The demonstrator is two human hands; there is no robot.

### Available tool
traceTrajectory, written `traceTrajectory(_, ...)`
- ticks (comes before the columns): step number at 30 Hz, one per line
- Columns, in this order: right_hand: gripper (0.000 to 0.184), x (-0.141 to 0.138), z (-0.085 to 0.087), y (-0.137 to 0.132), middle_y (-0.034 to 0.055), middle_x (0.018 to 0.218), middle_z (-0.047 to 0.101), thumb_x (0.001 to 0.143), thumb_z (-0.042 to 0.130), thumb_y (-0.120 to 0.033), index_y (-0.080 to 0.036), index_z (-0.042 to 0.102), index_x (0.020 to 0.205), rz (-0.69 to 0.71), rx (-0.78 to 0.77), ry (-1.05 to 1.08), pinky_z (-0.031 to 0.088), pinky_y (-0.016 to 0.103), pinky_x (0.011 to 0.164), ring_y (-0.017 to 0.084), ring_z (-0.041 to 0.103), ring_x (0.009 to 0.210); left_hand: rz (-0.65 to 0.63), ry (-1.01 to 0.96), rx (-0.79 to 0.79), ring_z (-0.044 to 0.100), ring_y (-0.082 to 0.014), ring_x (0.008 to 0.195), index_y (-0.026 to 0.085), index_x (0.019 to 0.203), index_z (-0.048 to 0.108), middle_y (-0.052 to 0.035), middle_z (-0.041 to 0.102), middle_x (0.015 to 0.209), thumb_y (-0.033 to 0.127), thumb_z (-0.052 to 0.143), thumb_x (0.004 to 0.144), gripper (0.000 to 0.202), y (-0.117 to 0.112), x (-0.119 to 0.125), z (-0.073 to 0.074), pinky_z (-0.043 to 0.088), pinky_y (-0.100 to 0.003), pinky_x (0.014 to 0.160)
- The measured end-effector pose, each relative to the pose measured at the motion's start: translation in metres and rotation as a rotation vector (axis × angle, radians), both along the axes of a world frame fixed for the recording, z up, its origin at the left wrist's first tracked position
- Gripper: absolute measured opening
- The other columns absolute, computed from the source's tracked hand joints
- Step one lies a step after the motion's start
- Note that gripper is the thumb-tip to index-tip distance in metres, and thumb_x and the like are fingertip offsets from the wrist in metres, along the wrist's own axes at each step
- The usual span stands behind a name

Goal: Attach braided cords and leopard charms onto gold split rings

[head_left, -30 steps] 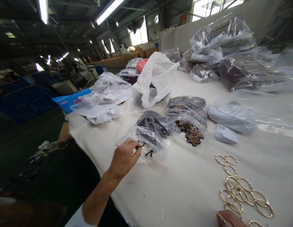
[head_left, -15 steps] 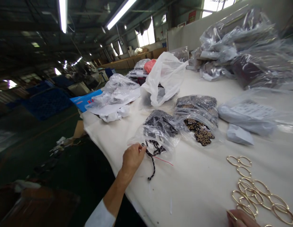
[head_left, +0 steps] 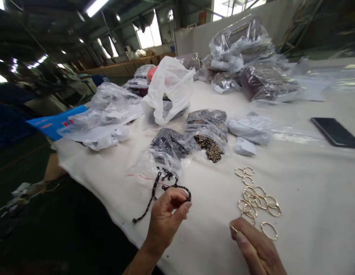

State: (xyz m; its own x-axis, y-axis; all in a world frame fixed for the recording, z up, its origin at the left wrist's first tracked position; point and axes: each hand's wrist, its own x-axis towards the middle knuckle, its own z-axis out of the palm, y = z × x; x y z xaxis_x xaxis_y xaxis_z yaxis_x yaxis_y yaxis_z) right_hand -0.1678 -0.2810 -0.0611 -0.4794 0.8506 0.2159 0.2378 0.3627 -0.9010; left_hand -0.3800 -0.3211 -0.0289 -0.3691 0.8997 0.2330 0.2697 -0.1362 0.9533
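Head camera shows the left hand (head_left: 166,219) with its grip pinching a black cord (head_left: 185,188) over the table (head_left: 211,194), near a clear plastic bag (head_left: 167,157). The right hand (head_left: 257,246) pinches 1 gold ring (head_left: 233,228); other gold rings (head_left: 255,200) lie on the table, just beside.

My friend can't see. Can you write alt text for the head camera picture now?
A person's left hand pinches a black cord by an open clear bag, while the right hand holds a thin gold piece beside gold rings on a pale table. Behind are leopard-print pieces and heaped plastic-wrapped packages.
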Motion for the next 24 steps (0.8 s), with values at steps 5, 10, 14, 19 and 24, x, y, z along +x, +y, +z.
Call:
traceTrajectory(5, 0.032, 0.004, 0.0, -0.001, -0.0002, 0.065, 0.043, 0.094, 0.026, -0.033, -0.02, 0.039, 0.068, 0.012, -0.033, -0.021, 0.034, 0.026, 0.057, 0.014, 0.046, 0.061, -0.198, 0.186, 0.069, 0.056, -0.0139, 0.085, 0.018, 0.074, 0.053, -0.0039, 0.056, 0.092, 0.014, 0.06, 0.077, 0.009, 0.008, 0.038, -0.006, 0.048, -0.024, 0.072)
traceTrajectory(10, 0.034, 0.012, -0.003, 0.0, -0.0004, 0.066, 0.043, 0.093, 0.026, -0.038, -0.02, 0.041, 0.068, -0.04, -0.103, -0.005, 0.033, 0.027, 0.058, 0.015, 0.045, 0.062, -0.477, 0.396, 0.006, 0.055, -0.0175, 0.096, 0.019, 0.084, 0.058, -0.0075, 0.056, 0.106, 0.021, 0.066, 0.073, 0.013, 0.004, 0.036, -0.014, 0.047, -0.026, 0.078)
traceTrajectory(14, 0.035, 0.013, -0.004, -0.003, -0.0019, 0.063, 0.041, 0.092, 0.03, -0.043, -0.021, 0.044, 0.068, -0.104, -0.193, 0.006, 0.03, 0.027, 0.057, 0.014, 0.043, 0.059, -0.175, 0.562, -0.028, 0.056, -0.0143, 0.076, 0.017, 0.077, 0.055, -0.0041, 0.059, 0.08, 0.02, 0.052, 0.083, 0.007, -0.009, 0.012, -0.019, 0.045, -0.025, 0.07)
traceTrajectory(19, 0.036, 0.009, -0.006, -0.005, -0.0028, 0.063, 0.042, 0.09, 0.033, -0.045, -0.021, 0.045, 0.067, -0.114, -0.251, 0.025, 0.028, 0.026, 0.056, 0.014, 0.041, 0.057, 0.142, 0.777, -0.187, 0.05, -0.0108, 0.058, 0.017, 0.072, 0.054, -0.0003, 0.053, 0.066, 0.021, 0.047, 0.087, 0.016, -0.019, -0.011, -0.021, 0.04, -0.022, 0.055)
traceTrajectory(24, 0.035, 0.007, -0.005, -0.005, -0.0026, 0.063, 0.042, 0.09, 0.033, -0.044, -0.021, 0.045, 0.066, -0.113, -0.258, 0.016, 0.028, 0.026, 0.057, 0.014, 0.041, 0.058, -0.391, 1.125, 0.25, 0.055, -0.0181, 0.097, 0.022, 0.101, 0.058, -0.0084, 0.058, 0.111, 0.004, 0.048, 0.082, 0.029, -0.015, -0.025, -0.021, 0.046, -0.029, 0.08)
